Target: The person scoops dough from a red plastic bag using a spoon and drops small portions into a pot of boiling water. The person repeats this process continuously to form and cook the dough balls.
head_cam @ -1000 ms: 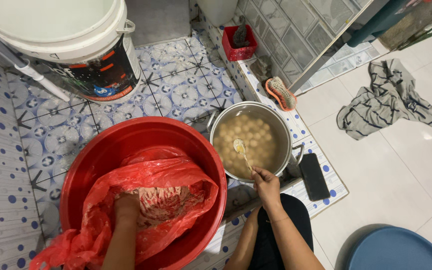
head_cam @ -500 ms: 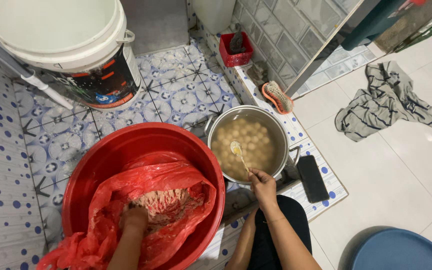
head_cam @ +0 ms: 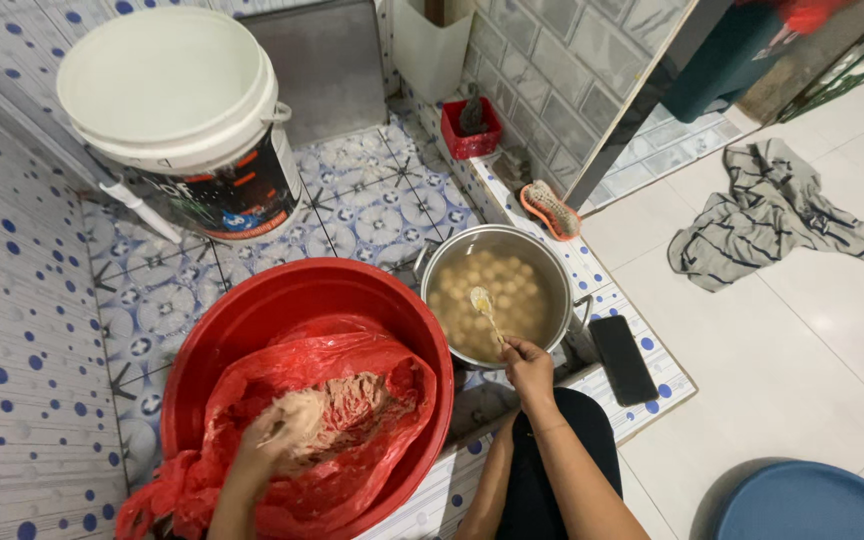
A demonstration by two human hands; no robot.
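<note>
While the person is crouching over the tiled floor, a big white bucket (head_cam: 177,110) is standing at eleven o'clock, its lid shut so its contents cannot be told. Below it, at seven o'clock, a wide red basin (head_cam: 252,320) is holding a red plastic bag (head_cam: 352,440) lined open and filled with pinkish minced paste (head_cam: 337,410). Just beside the basin, toward three o'clock from it, a steel pot (head_cam: 497,290) is sitting with pale round balls (head_cam: 512,285) floating in cloudy broth. Well apart at one o'clock, a striped grey cloth (head_cam: 772,215) is lying crumpled on the white floor, and a blue stool (head_cam: 812,505) is showing at five o'clock. A black phone (head_cam: 624,358) is resting just beside the pot, and a small red box (head_cam: 472,130) is sitting at twelve o'clock near an orange scrub brush (head_cam: 550,208).

The left hand (head_cam: 267,445) is sinking into the paste, fingers curled around a lump of it. The right hand (head_cam: 529,365) is hovering at the pot's near rim, fingers pinched together on the handle of a spoon (head_cam: 482,305) whose bowl is lying over the balls.
</note>
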